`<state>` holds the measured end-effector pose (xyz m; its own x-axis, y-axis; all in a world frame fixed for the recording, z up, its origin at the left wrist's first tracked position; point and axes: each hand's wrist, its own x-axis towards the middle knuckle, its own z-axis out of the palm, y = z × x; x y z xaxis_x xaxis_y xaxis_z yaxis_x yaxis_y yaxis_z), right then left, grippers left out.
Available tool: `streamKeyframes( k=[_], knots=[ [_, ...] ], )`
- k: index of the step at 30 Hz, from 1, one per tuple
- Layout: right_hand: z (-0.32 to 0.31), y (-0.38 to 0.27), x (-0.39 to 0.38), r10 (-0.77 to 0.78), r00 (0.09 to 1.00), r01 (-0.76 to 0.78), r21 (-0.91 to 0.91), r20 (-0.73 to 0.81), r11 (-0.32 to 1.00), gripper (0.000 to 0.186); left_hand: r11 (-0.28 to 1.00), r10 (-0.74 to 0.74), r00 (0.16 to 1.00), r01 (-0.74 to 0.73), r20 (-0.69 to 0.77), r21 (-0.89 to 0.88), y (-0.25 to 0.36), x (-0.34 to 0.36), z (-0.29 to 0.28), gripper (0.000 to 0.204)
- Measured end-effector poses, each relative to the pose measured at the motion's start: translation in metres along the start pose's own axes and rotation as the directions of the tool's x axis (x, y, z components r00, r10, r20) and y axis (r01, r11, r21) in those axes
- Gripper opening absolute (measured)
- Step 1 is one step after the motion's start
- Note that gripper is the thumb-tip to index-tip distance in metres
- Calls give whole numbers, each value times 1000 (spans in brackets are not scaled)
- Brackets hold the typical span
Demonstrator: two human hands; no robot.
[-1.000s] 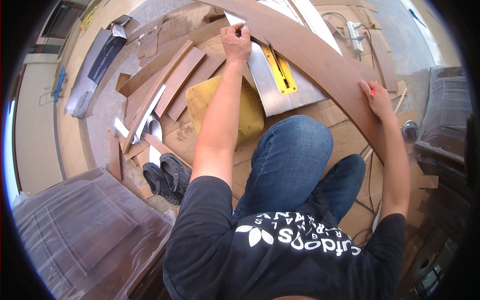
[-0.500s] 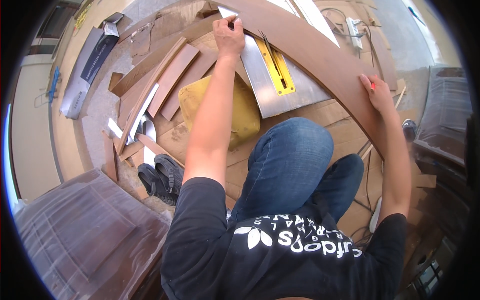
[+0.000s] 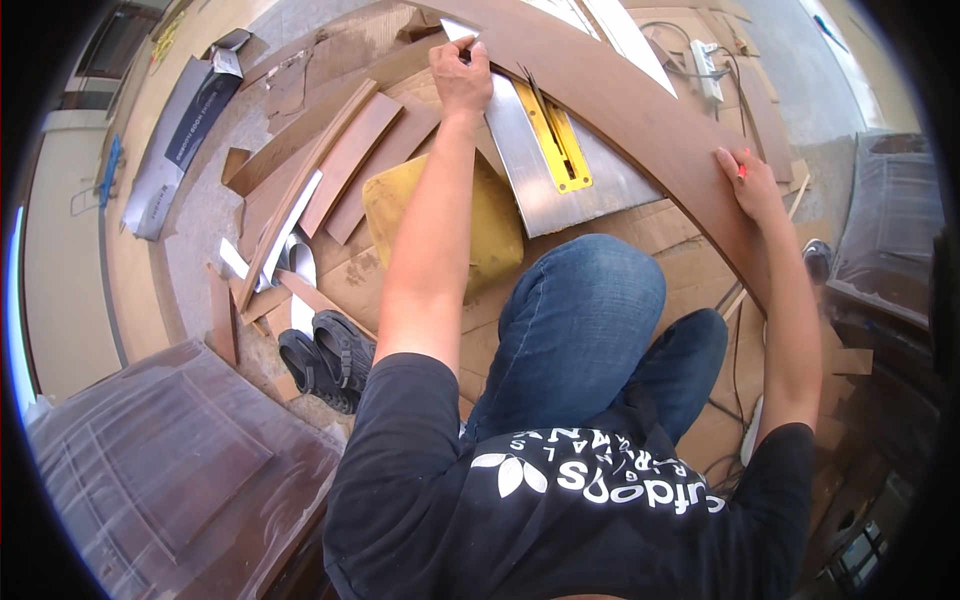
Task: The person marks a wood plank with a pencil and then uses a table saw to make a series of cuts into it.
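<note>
A long brown wooden plank (image 3: 620,95) lies slantwise in front of me, across a metal saw table (image 3: 620,180) with a yellow insert (image 3: 556,135) and a thin dark blade standing up from it. My left hand (image 3: 462,78) is closed at the plank's far left edge, thumb and fingers pinched together beside a white pointed piece (image 3: 458,30); what lies between the fingertips is hidden. At the right, my right hand (image 3: 755,185) grips the plank's outer edge, thumb on top. A small red pencil-like stick (image 3: 742,172) shows among its fingers.
A yellow box-like body (image 3: 490,230) sits under my left forearm. Several plank offcuts (image 3: 350,165) lie left on cardboard, near black clogs (image 3: 335,350). A long carton (image 3: 180,140) rests farther left. A power strip (image 3: 706,70) with cables is far right; plastic-wrapped furniture (image 3: 180,450) stands near left.
The view has shifted slightly. Both hands keep their places on the plank, with the left fingers still pinched at its far edge.
</note>
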<state>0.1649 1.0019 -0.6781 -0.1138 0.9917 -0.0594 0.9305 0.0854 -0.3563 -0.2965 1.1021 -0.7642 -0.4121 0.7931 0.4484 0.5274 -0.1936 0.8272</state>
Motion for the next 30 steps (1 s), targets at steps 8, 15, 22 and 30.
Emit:
streamKeyframes(
  k=[8, 15, 22, 30],
  knots=[
    [-1, 6, -3, 13, 999, -14, 30, 31, 999, 59, 1000, -9, 1000, 9, 18, 11, 6, -5, -1, 29],
    [1, 13, -4, 14, 998, -16, 24, 53, 1000, 60, 1000, 22, 1000, -22, 6, 16, 3, -7, -2, 30],
    [2, 12, 10, 11, 999, -11, 5, 41, 1000, 62, 1000, -8, 1000, 8, 17, 15, -1, 2, 3, 31],
    [1, 9, 4, 24, 999, -23, -27, 47, 999, 61, 998, 49, 999, -48, -21, 36, -8, 0, 1, 33]
  ],
)
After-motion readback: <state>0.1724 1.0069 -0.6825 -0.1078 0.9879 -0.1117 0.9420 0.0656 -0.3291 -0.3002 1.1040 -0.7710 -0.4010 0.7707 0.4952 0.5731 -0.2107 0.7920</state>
